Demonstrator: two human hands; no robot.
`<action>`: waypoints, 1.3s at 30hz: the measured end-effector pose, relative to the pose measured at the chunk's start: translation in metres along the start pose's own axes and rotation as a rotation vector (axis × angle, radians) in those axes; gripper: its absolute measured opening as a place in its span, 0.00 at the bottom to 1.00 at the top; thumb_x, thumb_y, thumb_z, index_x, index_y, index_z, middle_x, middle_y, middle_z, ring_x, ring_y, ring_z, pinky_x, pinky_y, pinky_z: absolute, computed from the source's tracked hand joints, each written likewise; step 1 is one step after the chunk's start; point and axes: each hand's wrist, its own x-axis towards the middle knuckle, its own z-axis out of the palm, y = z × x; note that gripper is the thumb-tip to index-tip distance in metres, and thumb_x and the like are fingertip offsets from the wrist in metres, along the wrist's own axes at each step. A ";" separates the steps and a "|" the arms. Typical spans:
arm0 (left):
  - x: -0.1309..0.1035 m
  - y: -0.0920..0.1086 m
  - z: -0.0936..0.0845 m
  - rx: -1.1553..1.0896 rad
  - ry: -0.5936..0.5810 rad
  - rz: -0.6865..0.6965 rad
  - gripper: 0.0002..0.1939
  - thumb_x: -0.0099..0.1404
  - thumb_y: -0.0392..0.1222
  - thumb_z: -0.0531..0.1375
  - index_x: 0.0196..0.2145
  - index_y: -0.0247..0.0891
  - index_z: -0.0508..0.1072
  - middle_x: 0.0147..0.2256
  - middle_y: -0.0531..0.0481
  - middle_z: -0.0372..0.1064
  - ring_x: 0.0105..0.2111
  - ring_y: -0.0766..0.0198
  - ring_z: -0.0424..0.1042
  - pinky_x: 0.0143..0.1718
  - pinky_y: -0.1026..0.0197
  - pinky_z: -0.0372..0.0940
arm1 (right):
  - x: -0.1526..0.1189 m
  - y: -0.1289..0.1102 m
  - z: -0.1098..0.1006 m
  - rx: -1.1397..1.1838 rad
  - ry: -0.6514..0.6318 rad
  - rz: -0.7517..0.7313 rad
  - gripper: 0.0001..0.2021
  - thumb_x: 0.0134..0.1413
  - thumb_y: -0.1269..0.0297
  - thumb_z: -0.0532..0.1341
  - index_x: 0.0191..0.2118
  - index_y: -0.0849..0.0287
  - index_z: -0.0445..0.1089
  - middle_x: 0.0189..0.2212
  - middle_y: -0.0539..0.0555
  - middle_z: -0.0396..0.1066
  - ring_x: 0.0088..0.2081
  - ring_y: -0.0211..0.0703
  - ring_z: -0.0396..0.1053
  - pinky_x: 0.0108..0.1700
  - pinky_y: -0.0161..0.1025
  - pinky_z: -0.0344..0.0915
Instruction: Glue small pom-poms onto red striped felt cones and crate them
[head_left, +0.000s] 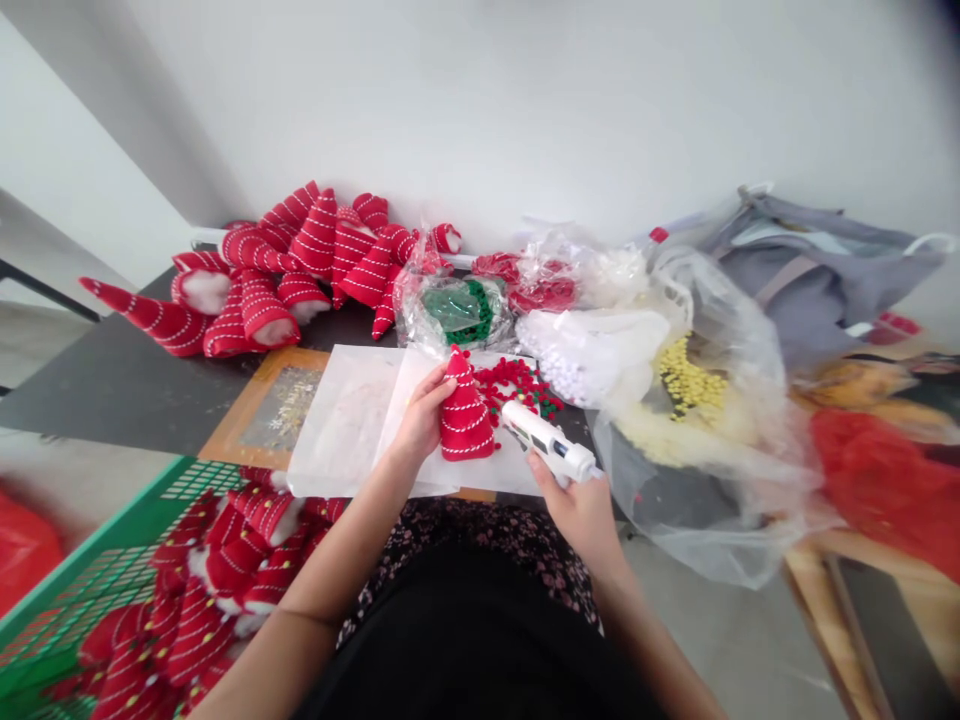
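My left hand (421, 415) is closed on a red cone hat (465, 425) with white stitched stripes, held upright over white paper (352, 410). A small red pompom (455, 351) shows at its tip. My right hand (577, 505) grips a white glue gun (547, 440), its nozzle end pointing left toward the cone without visibly touching it. Behind the gun, small red pompoms (517, 385) with a few green ones lie scattered on the paper.
Striped red cones (322, 250) pile up at the back left. Others fill a green basket (97, 570) at the lower left. Bags hold green (461, 308), white (574, 375) and yellow pompoms (690, 380). A wooden-edged board (255, 405) lies left of the paper; a grey bag (810, 270) is back right.
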 end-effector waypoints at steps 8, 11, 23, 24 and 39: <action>-0.002 -0.010 -0.002 0.096 -0.081 0.005 0.24 0.57 0.44 0.74 0.51 0.41 0.81 0.43 0.48 0.83 0.43 0.52 0.80 0.47 0.55 0.70 | 0.010 -0.015 0.005 0.093 -0.065 -0.053 0.12 0.67 0.59 0.64 0.42 0.60 0.82 0.35 0.59 0.84 0.35 0.52 0.84 0.37 0.38 0.79; -0.001 -0.014 -0.007 0.118 -0.134 -0.002 0.25 0.57 0.42 0.73 0.53 0.42 0.80 0.45 0.48 0.83 0.45 0.51 0.80 0.49 0.54 0.69 | 0.010 -0.015 0.007 0.075 -0.052 -0.041 0.13 0.67 0.57 0.64 0.41 0.60 0.82 0.35 0.60 0.84 0.35 0.52 0.84 0.38 0.39 0.79; -0.001 -0.017 -0.009 0.092 -0.150 -0.022 0.27 0.54 0.40 0.73 0.53 0.43 0.80 0.46 0.49 0.83 0.44 0.53 0.79 0.50 0.54 0.69 | 0.008 -0.011 0.009 0.036 -0.070 -0.001 0.15 0.68 0.53 0.62 0.40 0.59 0.81 0.31 0.59 0.84 0.31 0.51 0.83 0.32 0.38 0.77; -0.001 -0.016 -0.009 0.091 -0.148 -0.023 0.27 0.54 0.40 0.73 0.53 0.43 0.80 0.46 0.49 0.83 0.44 0.53 0.80 0.50 0.54 0.69 | 0.007 -0.010 0.010 0.034 -0.069 0.002 0.15 0.68 0.53 0.62 0.41 0.59 0.81 0.31 0.59 0.84 0.32 0.52 0.83 0.32 0.38 0.77; 0.001 -0.016 -0.008 0.088 -0.113 -0.018 0.26 0.54 0.41 0.74 0.52 0.42 0.80 0.43 0.48 0.82 0.42 0.52 0.79 0.48 0.54 0.68 | 0.013 -0.010 0.005 -0.057 0.013 -0.082 0.15 0.69 0.53 0.61 0.42 0.59 0.80 0.35 0.61 0.84 0.36 0.53 0.84 0.36 0.39 0.78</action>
